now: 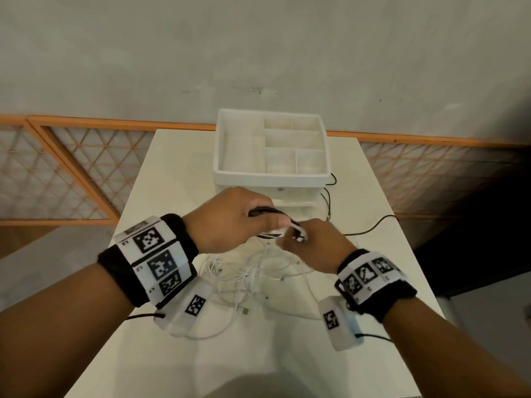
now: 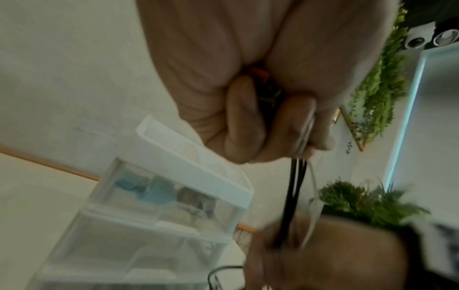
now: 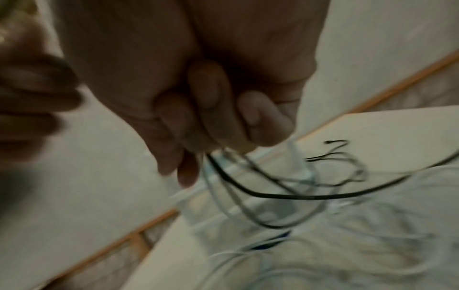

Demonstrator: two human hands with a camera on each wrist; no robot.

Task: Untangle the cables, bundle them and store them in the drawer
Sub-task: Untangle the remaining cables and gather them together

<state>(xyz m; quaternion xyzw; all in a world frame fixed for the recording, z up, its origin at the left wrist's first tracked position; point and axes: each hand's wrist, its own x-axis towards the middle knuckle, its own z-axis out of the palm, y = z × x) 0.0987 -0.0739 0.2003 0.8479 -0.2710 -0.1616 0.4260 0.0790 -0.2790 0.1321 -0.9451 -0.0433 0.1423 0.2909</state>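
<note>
Nearest the head camera were the two forearms, each strapped with a black wristband carrying white coded marker tiles (image 1: 156,258). Beyond them the left hand (image 1: 230,218) was curled tight around a gathered coil of thin black cable (image 1: 265,211), several strands running out below the fist in the left wrist view. The right hand (image 1: 311,245) pinched a white cable end (image 1: 297,229) just beside the left thumb, and its fingers (image 3: 211,117) were closed on strands of black and white cable together.

Under both hands a loose tangle of thin white cables (image 1: 253,272) lay on the white rectangular table (image 1: 178,173). The black cable's free length (image 1: 370,225) trailed right across the tabletop. Behind stood the white plastic drawer unit with a compartmented tray top (image 1: 271,175); its translucent drawers looked closed, though the hands hid part of the front.

The step seemed to be separating black from white while coiling. It would go best if the left hand kept the finished loops firmly pinned while the right fed slack gently, easing the white end back through any crossing rather than tugging, since pulling would likely tighten the snarl below.
</note>
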